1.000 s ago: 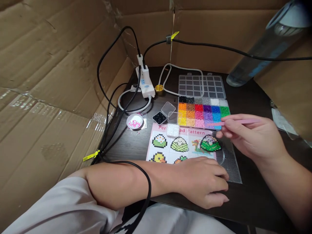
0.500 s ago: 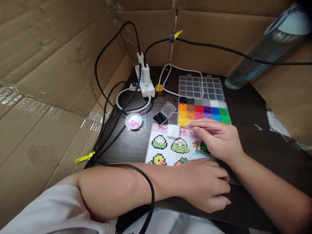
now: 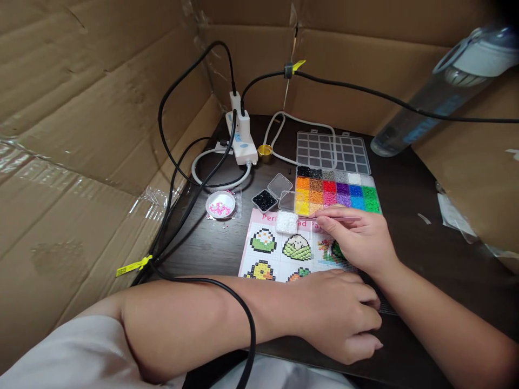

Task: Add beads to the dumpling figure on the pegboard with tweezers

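In the head view my right hand (image 3: 363, 243) is closed in a pinch on slim tweezers (image 3: 348, 218). Their tips point left and reach a small clear box of white beads (image 3: 286, 222). That box stands at the top of a bead pattern sheet (image 3: 245, 256). Palm down, my left hand (image 3: 338, 319) lies over the sheet's lower right, its fingers slightly bent and apart. A clear pegboard (image 3: 387, 307) shows partly past its fingers; colourful beads or a printed design (image 3: 330, 249) sit between the hands, partly covered.
Behind my right hand stands a sorted bead case (image 3: 343, 189) with its lid (image 3: 334, 151) folded back. Left of it are a box of black beads (image 3: 264, 201), a dish of pink and white beads (image 3: 220, 205) and a power strip (image 3: 243, 143). A black cable (image 3: 247, 324) crosses my left forearm.
The whole view has shifted slightly, with most things a little lower in the picture. Both hands keep nearly the same place, and the tweezers stay at the white bead box.
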`<state>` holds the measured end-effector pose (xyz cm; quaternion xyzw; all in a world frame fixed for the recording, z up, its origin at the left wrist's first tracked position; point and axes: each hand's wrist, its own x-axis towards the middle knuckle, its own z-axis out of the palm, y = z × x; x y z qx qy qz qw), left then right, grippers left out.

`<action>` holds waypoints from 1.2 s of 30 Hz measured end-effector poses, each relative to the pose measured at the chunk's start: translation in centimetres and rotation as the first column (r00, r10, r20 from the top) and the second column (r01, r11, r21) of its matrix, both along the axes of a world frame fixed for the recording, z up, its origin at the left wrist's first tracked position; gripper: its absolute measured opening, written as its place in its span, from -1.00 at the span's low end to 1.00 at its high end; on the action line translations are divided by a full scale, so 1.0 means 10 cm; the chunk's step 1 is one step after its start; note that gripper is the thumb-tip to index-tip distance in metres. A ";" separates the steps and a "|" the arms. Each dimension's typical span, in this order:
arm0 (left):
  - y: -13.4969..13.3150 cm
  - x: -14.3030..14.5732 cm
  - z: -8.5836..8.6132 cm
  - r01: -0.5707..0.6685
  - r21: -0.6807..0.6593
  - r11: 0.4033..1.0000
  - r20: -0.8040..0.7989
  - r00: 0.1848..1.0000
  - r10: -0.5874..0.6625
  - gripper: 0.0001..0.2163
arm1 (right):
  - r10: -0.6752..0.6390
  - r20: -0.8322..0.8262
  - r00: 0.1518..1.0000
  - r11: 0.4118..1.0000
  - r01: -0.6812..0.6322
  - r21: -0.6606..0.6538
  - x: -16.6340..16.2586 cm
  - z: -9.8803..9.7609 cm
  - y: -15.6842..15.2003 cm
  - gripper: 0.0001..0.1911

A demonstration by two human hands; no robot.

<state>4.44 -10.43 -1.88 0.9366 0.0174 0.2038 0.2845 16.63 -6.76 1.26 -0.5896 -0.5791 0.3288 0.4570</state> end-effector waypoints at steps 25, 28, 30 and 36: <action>-0.01 0.00 -0.01 -0.019 0.011 1.000 -0.002 1.000 0.019 -0.66 | -0.053 0.033 0.998 0.998 0.054 -0.043 0.03 -0.06 0.01 -0.85; -0.01 0.00 -0.01 -0.020 0.019 1.000 -0.002 1.000 0.020 -0.66 | -0.055 0.029 0.998 0.997 0.056 -0.053 0.03 -0.07 0.01 -0.85; -0.01 0.00 0.00 -0.018 0.025 1.000 0.003 1.000 0.018 -0.67 | -0.051 0.021 0.998 0.997 0.052 -0.055 0.03 -0.07 0.01 -0.86; -0.01 -0.01 0.00 -0.026 0.031 0.999 0.025 0.999 0.025 -0.67 | -0.036 0.007 0.999 0.997 0.037 -0.063 0.02 -0.05 0.01 -0.89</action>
